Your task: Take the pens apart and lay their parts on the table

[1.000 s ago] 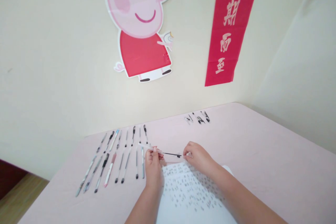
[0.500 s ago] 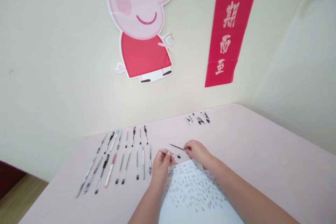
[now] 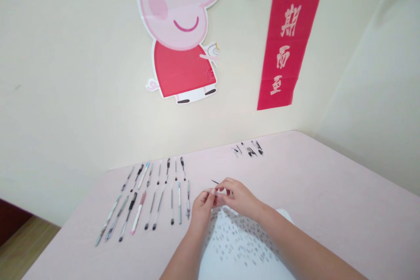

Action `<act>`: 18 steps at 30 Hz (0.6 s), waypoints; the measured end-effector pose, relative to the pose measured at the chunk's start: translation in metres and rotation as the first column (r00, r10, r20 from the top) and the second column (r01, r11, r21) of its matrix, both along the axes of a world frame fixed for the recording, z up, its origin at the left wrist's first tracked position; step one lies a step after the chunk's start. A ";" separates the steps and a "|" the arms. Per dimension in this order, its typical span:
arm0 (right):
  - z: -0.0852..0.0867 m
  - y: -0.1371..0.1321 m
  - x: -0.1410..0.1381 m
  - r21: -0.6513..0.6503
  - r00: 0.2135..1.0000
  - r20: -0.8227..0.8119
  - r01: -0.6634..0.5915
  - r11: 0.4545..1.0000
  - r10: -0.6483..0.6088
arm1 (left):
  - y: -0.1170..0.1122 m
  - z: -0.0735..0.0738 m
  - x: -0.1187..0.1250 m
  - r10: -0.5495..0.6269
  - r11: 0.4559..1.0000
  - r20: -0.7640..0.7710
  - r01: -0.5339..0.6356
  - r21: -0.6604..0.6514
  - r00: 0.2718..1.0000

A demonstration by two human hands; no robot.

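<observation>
My left hand (image 3: 202, 203) and my right hand (image 3: 236, 194) meet over the pink table (image 3: 328, 192), just past the top of a white sheet covered in handwriting (image 3: 241, 245). The right hand pinches a thin dark pen refill (image 3: 215, 182) whose tip sticks out to the left. The left hand's fingers are closed on a small clear pen part (image 3: 213, 192) held against the right hand. Left of my hands lie rows of pens and refills (image 3: 149, 197), side by side.
Several small pen parts (image 3: 249, 148) lie near the table's far edge by the wall. A pink cartoon pig cut-out (image 3: 182, 30) and a red banner with characters (image 3: 288, 35) hang on the cream wall. Wooden floor (image 3: 19, 249) shows at the lower left.
One second ago a pen was held stretched between both hands. The barrel now lies in the row at the left, and the hands have come together with the refill and a small part.
</observation>
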State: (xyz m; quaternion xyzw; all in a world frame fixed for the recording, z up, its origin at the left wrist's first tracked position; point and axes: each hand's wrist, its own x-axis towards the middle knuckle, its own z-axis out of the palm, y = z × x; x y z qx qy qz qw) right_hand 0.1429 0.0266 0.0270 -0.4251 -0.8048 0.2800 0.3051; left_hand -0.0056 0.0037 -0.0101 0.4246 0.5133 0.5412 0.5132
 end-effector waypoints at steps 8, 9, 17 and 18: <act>0.006 -0.007 -0.003 0.076 0.994 0.111 0.002 0.997 -0.010 | -0.002 0.003 0.001 -0.040 0.999 -0.046 0.040 -0.011 0.998; 0.006 -0.006 0.000 0.077 0.992 0.123 0.022 0.997 -0.031 | -0.002 0.004 0.001 -0.055 0.998 -0.087 0.055 -0.005 0.995; -0.008 -0.007 0.021 0.044 0.935 0.352 0.028 0.999 -0.042 | -0.014 0.001 0.006 -0.346 0.894 -0.548 0.445 0.054 0.762; -0.011 -0.010 0.022 0.042 0.924 0.382 0.011 0.999 -0.026 | -0.015 0.001 0.006 -0.364 0.881 -0.575 0.471 0.042 0.733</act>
